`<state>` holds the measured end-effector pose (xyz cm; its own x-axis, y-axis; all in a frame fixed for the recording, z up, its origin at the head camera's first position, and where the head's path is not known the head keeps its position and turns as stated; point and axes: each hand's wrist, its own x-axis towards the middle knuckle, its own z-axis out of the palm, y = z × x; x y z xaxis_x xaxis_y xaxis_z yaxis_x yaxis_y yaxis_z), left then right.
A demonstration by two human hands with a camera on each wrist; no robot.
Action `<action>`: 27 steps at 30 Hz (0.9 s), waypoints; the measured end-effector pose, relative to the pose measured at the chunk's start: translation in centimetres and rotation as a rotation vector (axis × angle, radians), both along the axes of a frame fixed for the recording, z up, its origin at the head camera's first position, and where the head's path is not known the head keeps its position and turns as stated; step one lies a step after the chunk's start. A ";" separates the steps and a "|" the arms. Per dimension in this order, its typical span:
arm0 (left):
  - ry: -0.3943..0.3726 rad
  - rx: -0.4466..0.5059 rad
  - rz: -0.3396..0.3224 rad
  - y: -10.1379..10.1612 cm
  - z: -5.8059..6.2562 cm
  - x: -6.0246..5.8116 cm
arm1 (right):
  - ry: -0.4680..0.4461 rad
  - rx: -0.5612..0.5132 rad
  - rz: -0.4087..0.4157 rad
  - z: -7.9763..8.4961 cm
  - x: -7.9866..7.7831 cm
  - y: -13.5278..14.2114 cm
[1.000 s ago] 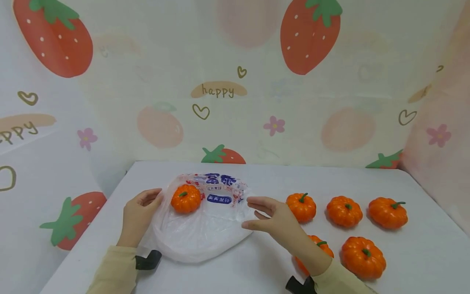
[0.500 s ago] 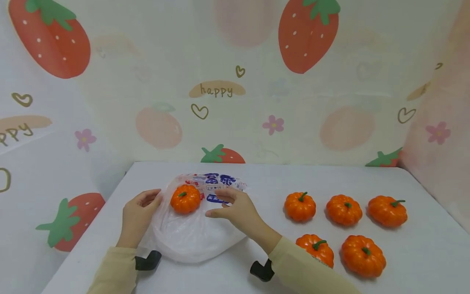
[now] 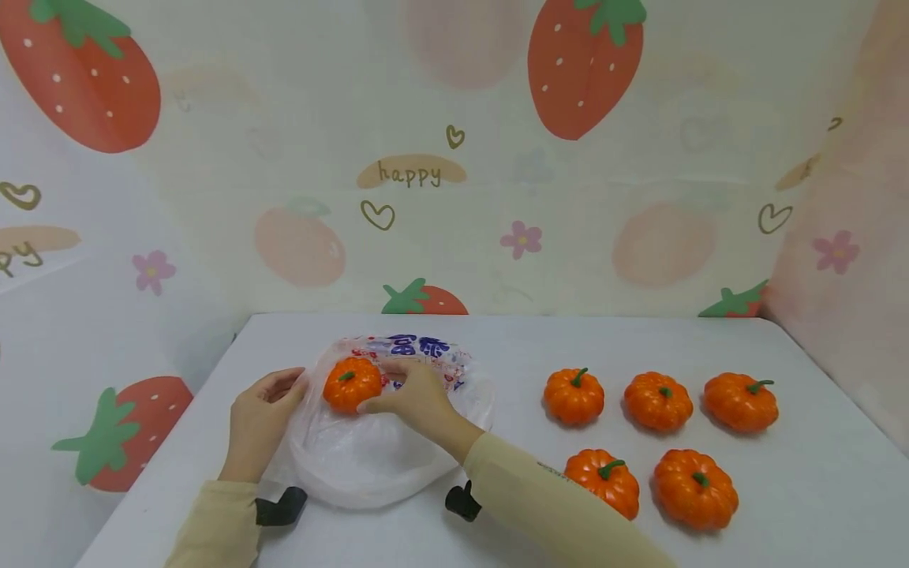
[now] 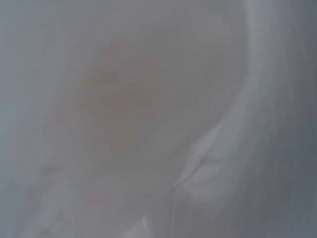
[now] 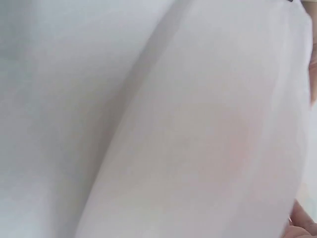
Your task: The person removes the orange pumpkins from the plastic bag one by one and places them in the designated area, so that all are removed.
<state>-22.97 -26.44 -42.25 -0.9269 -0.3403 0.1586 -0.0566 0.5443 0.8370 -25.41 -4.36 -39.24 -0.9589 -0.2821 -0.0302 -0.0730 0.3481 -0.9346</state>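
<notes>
A translucent white plastic bag (image 3: 355,473) with blue and red print lies on the table. My left hand (image 3: 259,422) pinches its left edge between thumb and fingers. An orange mini pumpkin (image 3: 351,386) with a green stem sits on the bag's far left part. At that pumpkin's right side is my right hand (image 3: 422,402), thumb tip at its near edge and fingertips at its far edge, the hand still spread. The left wrist view is filled by blurred whitish plastic (image 4: 213,163) with a faint orange patch. Pale bag film (image 5: 198,148) covers much of the right wrist view.
Several more orange pumpkins stand to the right: a back row with a left (image 3: 574,397), middle (image 3: 658,402) and right one (image 3: 741,402), and two nearer ones (image 3: 604,483) (image 3: 696,489). The white table (image 3: 525,339) ends at a strawberry-patterned backdrop (image 3: 319,102).
My right hand has moved left from the bag's right edge, across the bag, to the pumpkin on it. The left hand keeps its hold on the bag. The head view has turned slightly right.
</notes>
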 end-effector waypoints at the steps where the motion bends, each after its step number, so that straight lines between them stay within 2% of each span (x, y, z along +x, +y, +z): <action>1: 0.001 0.001 -0.001 0.0 0.0 0.0 | -0.007 0.001 -0.008 -0.1 -0.2 -0.3; 7: 0.013 -0.003 0.000 -0.1 -0.3 -0.1 | -0.052 0.008 -0.049 -0.8 -1.1 -1.7; 16: 0.034 -0.006 0.009 -0.1 -0.3 -0.2 | -0.066 0.033 -0.085 -1.4 -2.1 -2.9; 27: 0.036 0.007 -0.002 -0.1 -0.4 -0.3 | -0.091 0.045 -0.141 -1.4 -2.5 -4.6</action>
